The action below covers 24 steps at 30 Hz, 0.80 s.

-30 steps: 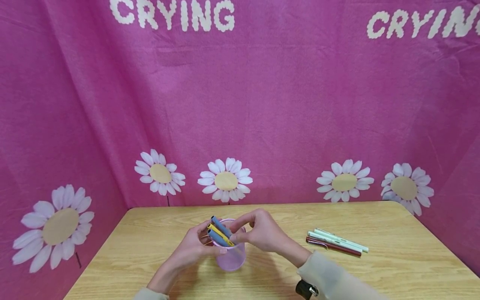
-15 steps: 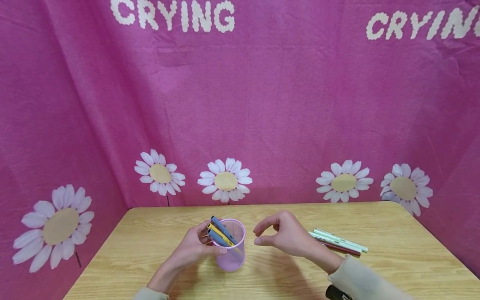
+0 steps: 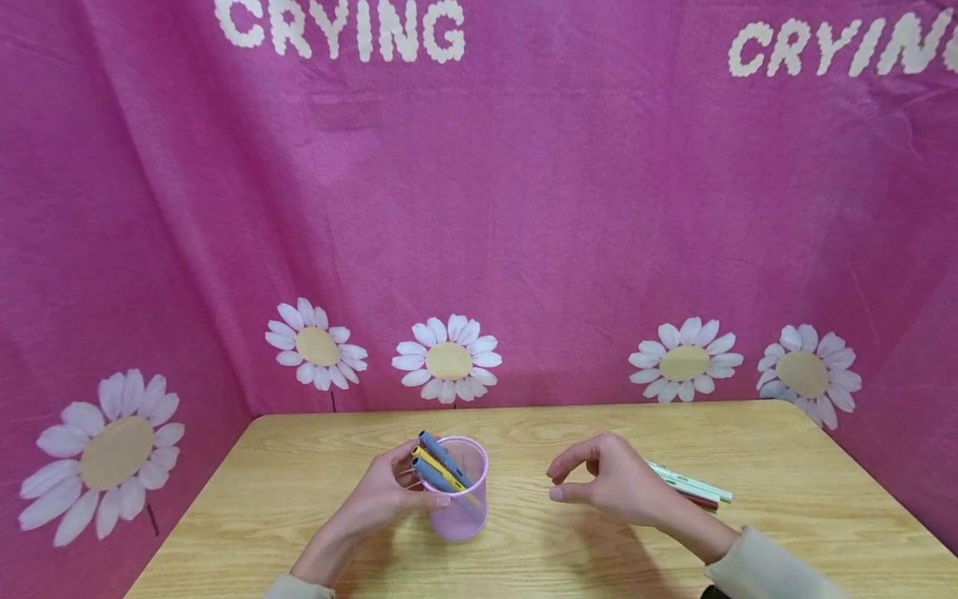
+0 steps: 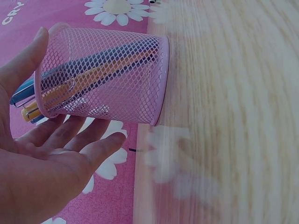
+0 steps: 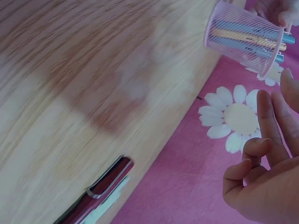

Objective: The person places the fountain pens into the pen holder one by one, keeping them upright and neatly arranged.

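A pink mesh pen cup [image 3: 460,522] stands upright on the table, holding two blue pens [image 4: 21,93] and a yellow pen [image 4: 32,111] that lean toward its left side. My left hand [image 3: 380,497] holds the cup near the rim, thumb at the front and fingers along the far side. To the right of the cup, my right hand [image 3: 624,484] hovers over the table with nothing in it, thumb and forefinger bent and apart. Beyond its wrist lie mint-green pens [image 3: 696,484] and a dark red pen [image 5: 105,186], partly hidden by the hand in the head view.
The light wood table [image 3: 299,449] reaches back to a magenta cloth [image 3: 554,249] printed with white daisies and lettering. The same cloth hangs along both sides. A black band [image 3: 714,592] shows at the right sleeve [image 3: 771,567].
My right hand has let go at the pens in the cup and moved right, toward the pens on the table. The left hand and cup have stayed in place.
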Tool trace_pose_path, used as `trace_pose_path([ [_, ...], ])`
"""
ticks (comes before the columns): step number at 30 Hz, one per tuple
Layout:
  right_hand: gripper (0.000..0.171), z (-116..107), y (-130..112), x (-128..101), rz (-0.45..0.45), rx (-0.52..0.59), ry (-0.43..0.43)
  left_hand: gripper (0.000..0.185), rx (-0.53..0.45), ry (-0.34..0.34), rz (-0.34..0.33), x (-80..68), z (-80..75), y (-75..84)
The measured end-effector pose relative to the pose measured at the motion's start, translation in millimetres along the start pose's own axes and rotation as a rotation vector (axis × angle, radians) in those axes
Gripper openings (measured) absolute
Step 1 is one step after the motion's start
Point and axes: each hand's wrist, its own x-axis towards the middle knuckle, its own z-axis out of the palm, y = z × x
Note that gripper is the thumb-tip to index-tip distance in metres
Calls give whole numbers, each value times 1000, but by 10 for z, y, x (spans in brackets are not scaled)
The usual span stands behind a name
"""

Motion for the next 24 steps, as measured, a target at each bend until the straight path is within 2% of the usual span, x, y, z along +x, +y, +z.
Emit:
trace_pose_path([
  [8, 14, -139, 146, -124, -11, -49, -19, 88, -4, 2, 4, -9, 1, 6],
  [24, 15, -344, 495, -305, -3, -147, 37, 87, -29, -3, 9, 5, -3, -19],
])
